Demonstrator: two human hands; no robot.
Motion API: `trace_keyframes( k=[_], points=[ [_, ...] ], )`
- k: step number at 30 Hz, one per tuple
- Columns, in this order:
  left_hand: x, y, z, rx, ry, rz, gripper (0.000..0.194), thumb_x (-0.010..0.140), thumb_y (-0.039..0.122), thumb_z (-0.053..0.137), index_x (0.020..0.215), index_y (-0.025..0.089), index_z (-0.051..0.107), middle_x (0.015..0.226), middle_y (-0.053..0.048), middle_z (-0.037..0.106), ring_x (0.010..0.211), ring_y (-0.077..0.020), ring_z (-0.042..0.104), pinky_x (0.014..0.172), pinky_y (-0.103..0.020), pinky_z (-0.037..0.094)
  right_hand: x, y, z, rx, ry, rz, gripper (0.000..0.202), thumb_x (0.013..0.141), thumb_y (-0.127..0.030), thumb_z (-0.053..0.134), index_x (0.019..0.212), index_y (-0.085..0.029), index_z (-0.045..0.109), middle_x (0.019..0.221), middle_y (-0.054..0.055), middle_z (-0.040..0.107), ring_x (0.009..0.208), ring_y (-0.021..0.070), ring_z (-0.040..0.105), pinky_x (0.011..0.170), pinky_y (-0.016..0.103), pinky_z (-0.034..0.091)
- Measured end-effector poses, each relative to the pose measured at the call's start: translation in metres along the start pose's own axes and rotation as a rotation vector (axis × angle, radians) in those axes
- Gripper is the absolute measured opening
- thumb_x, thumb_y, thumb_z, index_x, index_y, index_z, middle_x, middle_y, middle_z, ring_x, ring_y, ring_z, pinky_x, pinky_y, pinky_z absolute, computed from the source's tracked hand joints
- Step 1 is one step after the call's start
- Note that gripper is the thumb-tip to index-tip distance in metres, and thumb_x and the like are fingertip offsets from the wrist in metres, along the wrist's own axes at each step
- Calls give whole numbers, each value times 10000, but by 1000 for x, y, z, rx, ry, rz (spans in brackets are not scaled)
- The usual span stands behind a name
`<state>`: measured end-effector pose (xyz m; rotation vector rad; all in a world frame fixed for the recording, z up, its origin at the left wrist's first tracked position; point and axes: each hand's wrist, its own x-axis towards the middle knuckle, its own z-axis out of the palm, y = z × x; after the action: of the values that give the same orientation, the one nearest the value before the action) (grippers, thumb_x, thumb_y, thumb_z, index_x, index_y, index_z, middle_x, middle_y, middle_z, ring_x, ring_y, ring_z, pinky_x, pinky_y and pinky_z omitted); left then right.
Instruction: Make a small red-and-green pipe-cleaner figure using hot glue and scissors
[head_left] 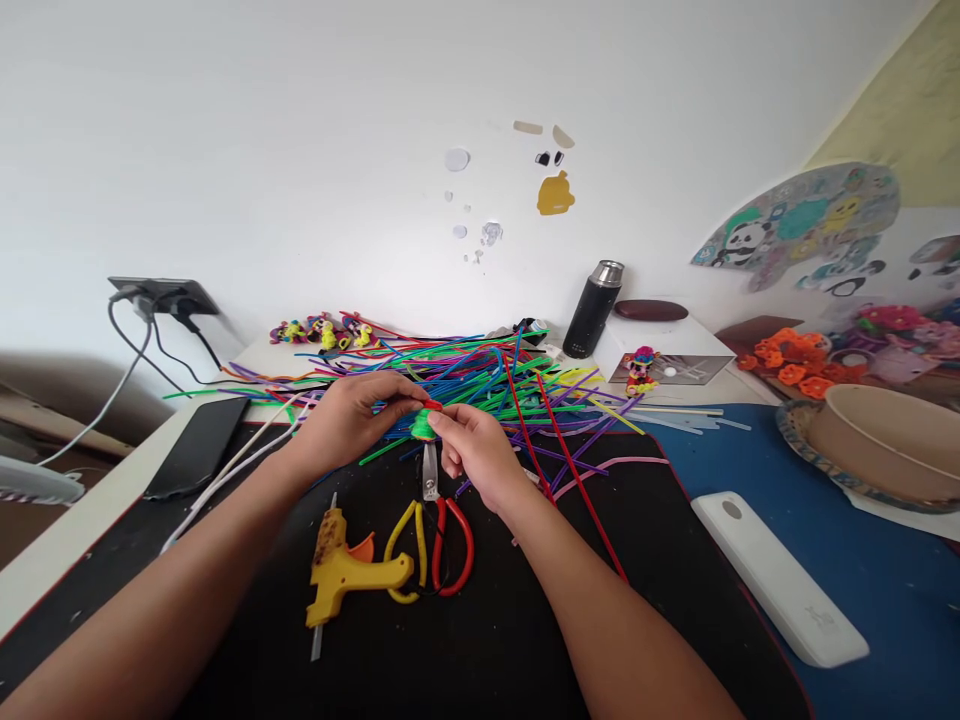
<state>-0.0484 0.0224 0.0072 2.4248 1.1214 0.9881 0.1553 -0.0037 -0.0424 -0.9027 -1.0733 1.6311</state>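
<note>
A small green fuzzy piece [424,425] with a bit of red [432,405] at its top is between my two hands, above the black mat. My left hand [364,415] pinches at the red part from the left. From the right, my right hand [476,450] holds the green part between thumb and fingers. Below lie pliers [454,550] with one yellow and one red handle, their jaws pointing up toward the green piece. A yellow glue gun [352,570] rests on the mat left of the pliers.
Colourful pipe cleaners [480,375] spread behind my hands. A phone [196,450] lies left, a white device [780,578] right. Behind stand a black flask [593,310], a white box [675,345] and small fuzzy figures [322,332]. A bowl [892,435] sits far right.
</note>
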Motion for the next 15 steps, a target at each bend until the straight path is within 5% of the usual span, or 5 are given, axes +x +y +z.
trace_keyframes(
  k=[15],
  points=[
    [-3, -6, 2, 343, -2, 322, 290, 1135, 316, 553, 1106, 195, 815, 987, -76, 870, 853, -216, 818, 797, -296, 615, 2, 4, -1, -35, 27, 8, 439, 755, -582, 868, 825, -222, 627, 466, -125, 472, 377, 91, 407, 418, 264, 305]
  ],
)
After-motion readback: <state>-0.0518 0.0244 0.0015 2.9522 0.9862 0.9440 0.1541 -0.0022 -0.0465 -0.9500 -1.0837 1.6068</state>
